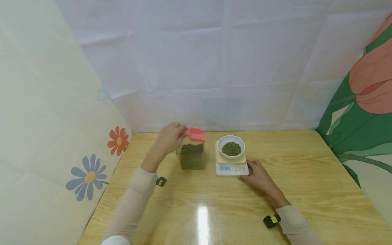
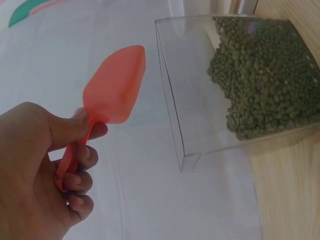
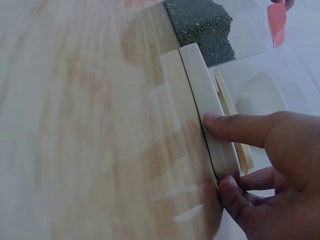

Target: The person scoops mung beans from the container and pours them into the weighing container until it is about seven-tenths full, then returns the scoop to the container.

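My left hand (image 1: 170, 136) grips the handle of a small red scoop (image 2: 116, 85), thumb along it and fingers curled round. The scoop is raised over the rim of a clear box (image 1: 192, 162) partly filled with green mung beans (image 2: 270, 75); no beans show on the scoop. Right of the box stands a white kitchen scale (image 1: 225, 170) with a lit display. A white bowl (image 1: 224, 139) of mung beans rests on its platform. My right hand (image 1: 260, 175) holds the scale's front right corner, thumb on the front edge and fingers at the side.
Box and scale stand side by side on a wooden table (image 1: 183, 200), near its back edge. White cloth (image 1: 190, 68) hangs behind. Flower-printed panels (image 1: 33, 122) close off the left and right. Each wrist wears a small black camera strap (image 1: 272, 221).
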`<state>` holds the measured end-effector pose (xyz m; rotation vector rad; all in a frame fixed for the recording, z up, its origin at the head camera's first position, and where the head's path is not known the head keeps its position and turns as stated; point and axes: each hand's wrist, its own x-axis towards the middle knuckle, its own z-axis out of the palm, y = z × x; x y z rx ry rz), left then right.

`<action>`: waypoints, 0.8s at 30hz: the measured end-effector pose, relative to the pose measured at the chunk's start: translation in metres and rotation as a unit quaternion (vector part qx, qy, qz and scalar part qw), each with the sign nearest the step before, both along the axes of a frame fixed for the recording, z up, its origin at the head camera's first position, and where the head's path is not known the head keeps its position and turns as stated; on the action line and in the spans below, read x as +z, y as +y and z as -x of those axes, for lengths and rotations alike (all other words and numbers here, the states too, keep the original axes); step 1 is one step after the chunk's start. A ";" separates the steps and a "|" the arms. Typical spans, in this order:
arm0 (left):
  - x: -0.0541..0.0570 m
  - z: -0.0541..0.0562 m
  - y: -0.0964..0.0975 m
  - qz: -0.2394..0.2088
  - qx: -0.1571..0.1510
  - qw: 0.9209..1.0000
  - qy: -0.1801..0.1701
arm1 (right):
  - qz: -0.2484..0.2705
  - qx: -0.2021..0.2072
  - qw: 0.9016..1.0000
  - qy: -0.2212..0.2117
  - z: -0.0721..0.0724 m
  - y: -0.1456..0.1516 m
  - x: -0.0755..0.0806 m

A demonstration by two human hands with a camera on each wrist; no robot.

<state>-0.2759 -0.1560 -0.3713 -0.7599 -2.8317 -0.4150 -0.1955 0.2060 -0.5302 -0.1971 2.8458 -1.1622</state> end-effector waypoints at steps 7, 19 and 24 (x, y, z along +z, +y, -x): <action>0.002 -0.002 -0.013 0.010 0.012 1.000 0.005 | -0.006 0.001 1.000 0.019 -0.001 0.000 -0.001; 0.001 0.000 -0.030 0.071 0.020 0.996 0.051 | -0.005 -0.002 1.000 0.009 0.000 0.000 -0.001; 0.001 0.000 -0.032 0.089 0.028 0.994 0.060 | -0.004 -0.002 1.000 0.012 0.000 0.000 0.000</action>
